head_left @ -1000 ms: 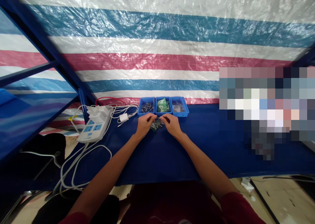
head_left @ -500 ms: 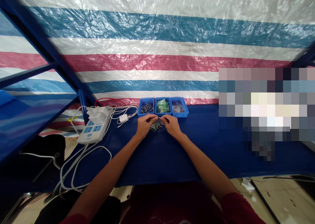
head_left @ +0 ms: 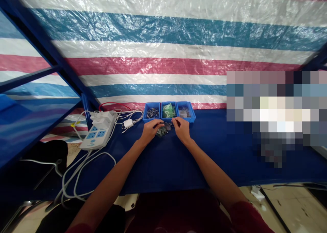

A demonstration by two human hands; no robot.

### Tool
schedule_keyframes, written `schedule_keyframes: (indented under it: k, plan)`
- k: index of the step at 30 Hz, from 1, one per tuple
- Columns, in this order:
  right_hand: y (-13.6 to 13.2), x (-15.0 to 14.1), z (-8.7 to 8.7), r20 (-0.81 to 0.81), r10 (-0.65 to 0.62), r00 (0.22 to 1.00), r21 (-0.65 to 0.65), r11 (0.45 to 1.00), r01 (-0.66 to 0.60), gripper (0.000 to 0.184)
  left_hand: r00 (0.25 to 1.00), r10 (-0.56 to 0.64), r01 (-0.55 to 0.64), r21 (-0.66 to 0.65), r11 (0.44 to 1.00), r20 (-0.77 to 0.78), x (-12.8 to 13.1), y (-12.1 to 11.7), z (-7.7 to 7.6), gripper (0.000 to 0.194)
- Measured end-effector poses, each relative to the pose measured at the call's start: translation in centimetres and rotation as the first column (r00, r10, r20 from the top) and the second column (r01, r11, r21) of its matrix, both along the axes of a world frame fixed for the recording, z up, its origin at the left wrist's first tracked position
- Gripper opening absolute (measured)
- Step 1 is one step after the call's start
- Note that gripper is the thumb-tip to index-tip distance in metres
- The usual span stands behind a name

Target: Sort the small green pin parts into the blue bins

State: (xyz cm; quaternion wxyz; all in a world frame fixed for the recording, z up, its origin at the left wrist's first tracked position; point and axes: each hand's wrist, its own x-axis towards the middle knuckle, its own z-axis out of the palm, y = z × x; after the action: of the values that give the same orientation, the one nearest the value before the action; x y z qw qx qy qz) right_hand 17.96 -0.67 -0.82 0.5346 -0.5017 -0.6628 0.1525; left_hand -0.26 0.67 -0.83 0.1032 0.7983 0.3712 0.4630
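Note:
My left hand [head_left: 149, 130] is closed in a pinch; a small dark, slim piece seems to sit at its fingertips, too tiny to name. Across a narrow gap, my right hand [head_left: 182, 129] also pinches, and what its fingers hold, if anything, cannot be made out. Under and between both hands lies a pile of small slim metallic parts [head_left: 162, 131] with some clear plastic. Just behind stand three blue bins: the left bin [head_left: 147, 119] has dark and silver parts, the middle bin [head_left: 168, 119] green plastic packets, the right bin [head_left: 193, 118] clear bags with brownish contents.
A white power strip [head_left: 89, 144] with plugged-in adapters lies on the blue table [head_left: 163, 168] at left, amid looping white cables [head_left: 76, 178]. A small white charger [head_left: 128, 123] rests near the left bin. Striped sheeting [head_left: 163, 66] hangs behind. A pixelated area covers the right.
My hands were nearly touching at the fingertips; now they are apart. The right hand has shifted slightly right, and its fingertips have risen a little. The bins have stayed put.

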Motion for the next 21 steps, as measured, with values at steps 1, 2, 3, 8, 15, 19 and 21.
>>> schedule_keyframes:
  k: [1,2,3,8,15,19,21]
  plan:
    - [-0.04,-0.03,0.06,-0.009,0.033,0.999,0.001,0.999,-0.033,0.034,1.000,0.015,-0.015,0.008,1.000,0.004,-0.06,0.04,-0.09,0.029]
    - [-0.08,-0.07,0.09,-0.013,0.076,0.997,0.000,0.997,-0.076,0.031,1.000,0.027,-0.027,0.013,1.000,0.006,-0.12,0.06,-0.17,0.031]
    - [-0.11,-0.13,0.08,-0.009,0.124,0.992,-0.005,0.992,-0.124,0.029,0.999,0.036,-0.037,0.017,0.999,0.007,-0.16,0.05,-0.22,0.032]
    - [-0.10,-0.35,-0.19,0.018,0.262,0.965,-0.050,0.964,-0.261,0.025,0.999,0.035,-0.036,0.039,0.999,0.020,-0.15,-0.20,-0.07,0.035]
    - [-0.22,-0.27,0.08,-0.077,0.236,0.969,-0.106,0.964,-0.244,0.030,0.994,0.041,-0.037,-0.045,0.998,0.104,0.21,-0.52,0.54,0.025]
    - [-0.33,-0.37,0.09,-0.040,0.232,0.972,-0.076,0.969,-0.235,0.028,0.994,0.076,-0.072,-0.053,0.996,0.082,0.12,-0.46,0.48,0.027]
    - [-0.32,-0.38,0.02,-0.008,0.232,0.973,-0.055,0.971,-0.233,0.026,0.996,0.071,-0.069,-0.042,0.997,0.044,0.06,-0.47,0.52,0.031]
